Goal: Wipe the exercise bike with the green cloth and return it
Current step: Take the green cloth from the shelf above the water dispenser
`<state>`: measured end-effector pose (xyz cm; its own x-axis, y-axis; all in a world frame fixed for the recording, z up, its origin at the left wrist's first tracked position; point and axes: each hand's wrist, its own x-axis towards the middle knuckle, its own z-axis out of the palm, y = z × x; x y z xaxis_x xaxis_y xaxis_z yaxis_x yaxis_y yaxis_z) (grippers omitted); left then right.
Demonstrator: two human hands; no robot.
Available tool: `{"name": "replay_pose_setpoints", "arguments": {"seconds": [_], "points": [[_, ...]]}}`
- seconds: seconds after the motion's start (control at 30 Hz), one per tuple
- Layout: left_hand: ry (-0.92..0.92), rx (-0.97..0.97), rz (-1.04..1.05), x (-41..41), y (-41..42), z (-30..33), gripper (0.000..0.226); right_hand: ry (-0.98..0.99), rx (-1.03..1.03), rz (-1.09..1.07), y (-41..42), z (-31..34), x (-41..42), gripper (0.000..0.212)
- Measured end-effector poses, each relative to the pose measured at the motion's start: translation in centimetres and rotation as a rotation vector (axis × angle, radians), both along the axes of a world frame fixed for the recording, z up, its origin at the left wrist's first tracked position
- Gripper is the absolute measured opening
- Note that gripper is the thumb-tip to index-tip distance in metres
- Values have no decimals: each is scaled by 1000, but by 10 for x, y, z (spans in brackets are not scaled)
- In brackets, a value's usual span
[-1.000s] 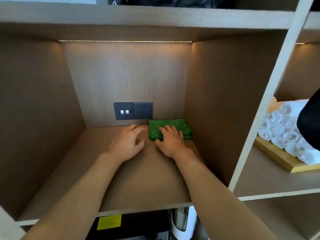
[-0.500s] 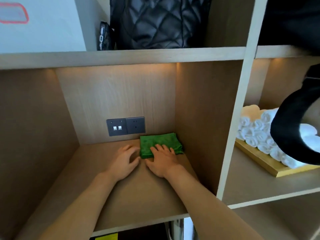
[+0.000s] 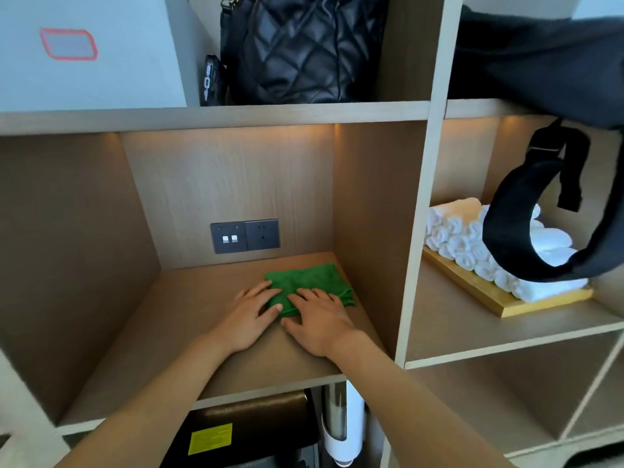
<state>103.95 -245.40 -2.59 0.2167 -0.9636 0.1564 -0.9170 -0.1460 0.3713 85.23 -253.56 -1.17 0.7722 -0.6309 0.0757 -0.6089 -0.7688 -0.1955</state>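
Head view: your left hand (image 3: 248,317) and right hand (image 3: 319,320) lie flat, fingers spread, pressing near edge of green cloth (image 3: 309,288); neither grips it. Cloth sits folded in back right corner of shelf (image 3: 141,359), against side panel (image 3: 368,231), below wall socket (image 3: 245,235). You seem to be smoothing it into place. Bare shelf toward you leaves room for pulling hands back. Exercise bike not in view.

A dark socket plate (image 3: 244,235) was mounted on the cubby's back wall, a quilted black bag (image 3: 300,49) was shelved above, and rolled white towels (image 3: 472,244) were stacked on a wooden tray (image 3: 499,300) at right.
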Motion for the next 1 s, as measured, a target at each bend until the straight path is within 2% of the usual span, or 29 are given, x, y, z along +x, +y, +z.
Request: {"name": "replay_pose_setpoints", "arguments": {"seconds": [0.1,0.23,0.33,0.43,0.5,0.6,0.67,0.87,1.0], "points": [[24,-21,-24,-8,20,-3,67,4,-53,4,24,-1,-14,70],[43,-95,-51,-24,46,-2,37,-9,-155,34,56,2,-29,65],[118,-133,-45,-30,67,-8,24,-78,-129,88,65,-3,-44,56],[115,-246,-46,-27,75,-11,28,-209,-8,155,51,4,-50,49],[49,-271,-43,-24,71,-9,31,-250,-38,156,36,9,-47,51],[17,-283,-21,-22,66,-7,52,-179,8,139,23,8,-39,63],[32,-273,-14,-22,66,-8,56,-56,41,127,20,2,-33,64],[50,-252,-1,-23,68,-8,34,19,38,103,25,1,-29,64],[61,-212,-16,-35,89,-5,33,6,51,100,43,-1,-41,66]]}}
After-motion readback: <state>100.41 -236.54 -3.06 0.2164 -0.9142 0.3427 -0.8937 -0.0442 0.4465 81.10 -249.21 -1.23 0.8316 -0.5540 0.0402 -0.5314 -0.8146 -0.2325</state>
